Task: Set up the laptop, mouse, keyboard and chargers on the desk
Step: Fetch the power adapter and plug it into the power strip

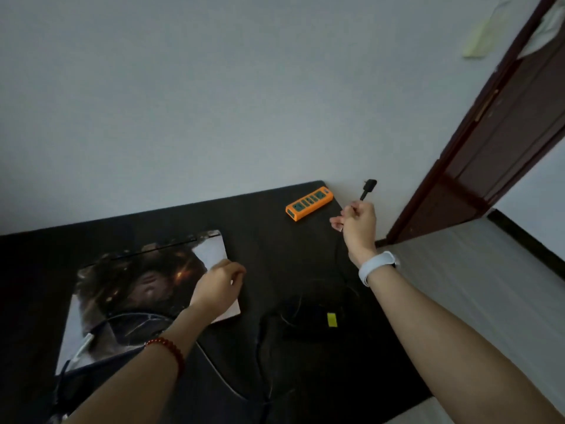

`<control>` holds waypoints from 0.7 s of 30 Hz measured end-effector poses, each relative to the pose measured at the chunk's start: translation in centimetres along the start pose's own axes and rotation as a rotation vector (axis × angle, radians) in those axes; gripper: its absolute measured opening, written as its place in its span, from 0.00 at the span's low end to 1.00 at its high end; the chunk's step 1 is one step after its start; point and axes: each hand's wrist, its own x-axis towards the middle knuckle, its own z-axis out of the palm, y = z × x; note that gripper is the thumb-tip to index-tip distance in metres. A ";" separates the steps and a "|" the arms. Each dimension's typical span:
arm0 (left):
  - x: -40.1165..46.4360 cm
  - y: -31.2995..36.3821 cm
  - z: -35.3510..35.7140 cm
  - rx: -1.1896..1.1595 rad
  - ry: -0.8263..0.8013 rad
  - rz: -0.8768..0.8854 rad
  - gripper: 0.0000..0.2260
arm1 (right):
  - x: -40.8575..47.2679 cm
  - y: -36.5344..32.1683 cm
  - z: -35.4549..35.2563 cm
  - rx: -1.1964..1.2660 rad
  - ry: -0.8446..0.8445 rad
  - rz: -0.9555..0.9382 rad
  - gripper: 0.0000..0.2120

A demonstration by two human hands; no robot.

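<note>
A closed laptop (137, 289) with a dark picture skin lies on the black desk (275, 240). My left hand (220, 286) rests on its right edge with curled fingers. My right hand (357, 221) grips a black cable below its plug (368, 188), holding the plug up in the air just right of an orange power strip (308, 203) near the desk's far right corner. A black charger brick (312, 319) with a yellow label lies on the desk between my arms, with its cables trailing around it.
A white wall rises behind the desk. A dark brown door frame (477, 148) stands at the right. A white cable end (81, 347) lies on the laptop's near left corner. Pale floor shows right of the desk.
</note>
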 end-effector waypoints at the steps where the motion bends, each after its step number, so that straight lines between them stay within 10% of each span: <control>1: 0.8 -0.4 -1.4 0.006 0.023 -0.015 0.09 | 0.5 -1.3 1.6 -0.014 -0.022 -0.047 0.06; 12: 9.5 -6.8 -15.8 0.084 0.299 -0.148 0.10 | 5.5 -17.0 19.1 -0.155 -0.359 -0.545 0.12; 21: 12.1 -13.2 -13.2 0.097 0.229 -0.321 0.11 | 8.1 -9.1 29.1 -0.554 -0.573 -0.701 0.15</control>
